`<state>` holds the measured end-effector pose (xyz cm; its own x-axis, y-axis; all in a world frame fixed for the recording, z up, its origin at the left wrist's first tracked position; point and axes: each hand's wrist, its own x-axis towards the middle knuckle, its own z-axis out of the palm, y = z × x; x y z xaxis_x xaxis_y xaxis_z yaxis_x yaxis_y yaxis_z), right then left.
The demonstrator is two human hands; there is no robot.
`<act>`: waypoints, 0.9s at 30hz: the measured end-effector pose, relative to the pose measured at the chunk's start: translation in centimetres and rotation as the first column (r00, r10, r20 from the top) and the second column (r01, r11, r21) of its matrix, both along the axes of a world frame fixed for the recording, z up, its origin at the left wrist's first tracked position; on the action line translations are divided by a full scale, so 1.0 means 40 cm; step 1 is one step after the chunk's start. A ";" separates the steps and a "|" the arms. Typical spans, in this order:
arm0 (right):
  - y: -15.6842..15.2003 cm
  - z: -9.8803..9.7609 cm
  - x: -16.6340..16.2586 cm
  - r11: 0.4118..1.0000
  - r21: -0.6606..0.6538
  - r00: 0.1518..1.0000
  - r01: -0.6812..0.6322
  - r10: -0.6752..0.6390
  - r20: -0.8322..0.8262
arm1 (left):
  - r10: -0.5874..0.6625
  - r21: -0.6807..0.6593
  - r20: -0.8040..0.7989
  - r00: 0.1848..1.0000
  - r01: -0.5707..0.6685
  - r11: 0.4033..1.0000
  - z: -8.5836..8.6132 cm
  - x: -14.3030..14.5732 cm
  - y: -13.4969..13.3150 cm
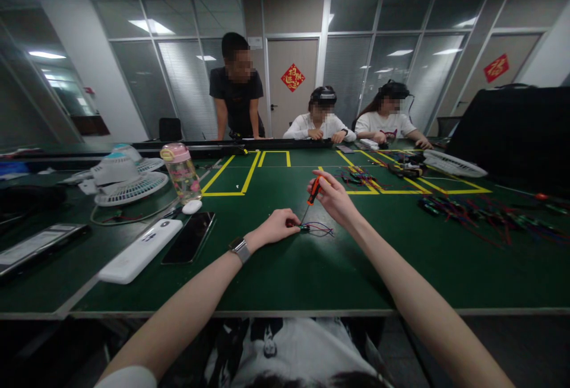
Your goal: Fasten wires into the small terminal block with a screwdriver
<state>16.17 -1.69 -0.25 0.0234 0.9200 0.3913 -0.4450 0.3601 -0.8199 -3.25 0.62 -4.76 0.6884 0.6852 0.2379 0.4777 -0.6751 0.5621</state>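
Observation:
My right hand is closed round a small screwdriver with an orange-and-black handle, its thin shaft slanting down to a tiny green connector on the green table. Red, blue and purple wires trail from that connector to the right. My left hand, with a watch on its wrist, pinches the connector from the left and presses it to the table.
At the left lie a white power bank, a black phone, a white mouse, a pink-lidded bottle and white desk fans. Wire bundles are strewn at the right. Three people are at the table's far side.

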 end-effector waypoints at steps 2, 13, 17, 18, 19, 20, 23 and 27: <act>-0.002 0.001 -0.002 1.000 0.005 1.000 -0.017 0.017 -0.014 | 0.001 -0.002 0.003 1.000 -0.001 1.000 0.000 0.000 0.000; -0.001 -0.001 0.000 1.000 0.019 1.000 0.014 -0.014 -0.013 | -0.006 0.010 0.010 1.000 0.006 1.000 0.004 -0.001 -0.004; -0.004 0.001 -0.003 0.999 0.001 0.998 -0.050 0.050 -0.028 | -0.010 0.013 0.014 1.000 0.010 1.000 0.002 -0.001 -0.002; -0.005 0.001 -0.004 0.998 -0.001 0.998 -0.058 0.057 -0.039 | -0.010 0.013 0.013 1.000 0.009 1.000 0.001 -0.001 -0.001; -0.005 0.000 -0.006 0.998 -0.002 0.997 -0.060 0.059 -0.046 | -0.009 0.012 0.014 1.000 0.009 1.000 0.000 0.000 0.000; -0.005 -0.001 -0.007 0.998 -0.001 0.997 -0.057 0.057 -0.047 | -0.009 0.010 0.015 1.000 0.009 1.000 -0.001 0.000 0.000; -0.003 -0.002 -0.007 1.000 0.003 0.999 -0.023 0.023 -0.035 | -0.001 0.007 0.020 1.000 0.000 1.000 -0.003 0.001 0.000; -0.005 0.003 -0.002 1.000 0.007 1.000 -0.016 0.016 -0.012 | 0.004 0.011 0.016 1.000 -0.004 1.000 0.000 0.002 -0.004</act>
<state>16.08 -1.88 -0.13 0.0138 0.9177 0.3971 -0.4603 0.3584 -0.8122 -3.19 0.47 -4.77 0.6816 0.6854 0.2561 0.4716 -0.6792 0.5625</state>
